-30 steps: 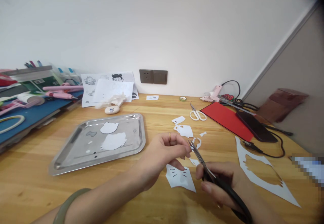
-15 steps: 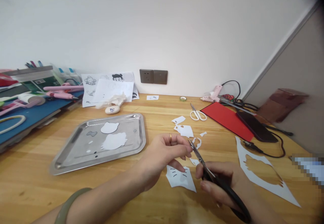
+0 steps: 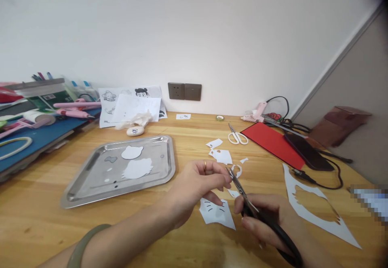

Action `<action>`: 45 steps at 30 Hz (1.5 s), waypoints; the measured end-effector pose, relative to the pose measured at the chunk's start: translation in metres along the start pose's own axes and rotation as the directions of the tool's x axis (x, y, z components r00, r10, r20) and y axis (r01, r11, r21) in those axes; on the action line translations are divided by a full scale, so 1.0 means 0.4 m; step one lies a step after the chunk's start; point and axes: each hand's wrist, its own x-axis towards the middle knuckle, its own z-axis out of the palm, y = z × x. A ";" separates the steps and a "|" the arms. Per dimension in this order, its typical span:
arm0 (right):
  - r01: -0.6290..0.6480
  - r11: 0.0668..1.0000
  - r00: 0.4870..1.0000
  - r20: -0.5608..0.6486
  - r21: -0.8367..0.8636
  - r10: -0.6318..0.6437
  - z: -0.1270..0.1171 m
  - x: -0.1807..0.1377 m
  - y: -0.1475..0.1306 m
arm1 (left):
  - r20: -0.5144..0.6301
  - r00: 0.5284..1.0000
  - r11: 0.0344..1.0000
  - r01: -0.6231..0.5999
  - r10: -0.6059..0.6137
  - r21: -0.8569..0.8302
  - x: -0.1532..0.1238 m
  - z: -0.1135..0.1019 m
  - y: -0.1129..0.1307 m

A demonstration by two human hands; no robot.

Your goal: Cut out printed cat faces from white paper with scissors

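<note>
With cut-outs in the steel tray [image 3: 91, 179] at nine o'clock, the left hand [image 3: 197, 181] pinches a tiny paper scrap [image 3: 228, 178]. At three o'clock the right hand [image 3: 266, 219] grips black scissors [image 3: 257, 211], blades nearly closed at that scrap. Fingertips so close could get nicked, or the scrap could slip.

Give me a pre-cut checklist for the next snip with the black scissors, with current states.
1. Right hand grips the black scissors: ok.
2. Blade tips meet the left hand at its fingertips: ok.
3. Small piece pinched in the left fingertips: cannot tell, too small and hidden.
4. Fingertips off the cutting line: cannot tell, they sit right at the tips.
5. Whiskered paper piece lies flat on the table under the hands, not between the blades: ok.
6. Metal tray with its white cutouts stands left of the hands, apart from the blades: ok.
</note>
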 end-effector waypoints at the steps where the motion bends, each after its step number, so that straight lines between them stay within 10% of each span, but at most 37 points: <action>1: -0.002 1.000 1.000 0.001 0.000 0.002 0.000 0.000 0.001 | 0.000 1.000 1.000 0.001 -0.001 -0.002 0.001 0.000 0.000; 45: 0.002 1.000 1.000 -0.022 -0.002 -0.002 0.007 0.002 0.001 | -0.008 1.000 1.000 0.026 -0.026 0.012 -0.003 0.001 0.002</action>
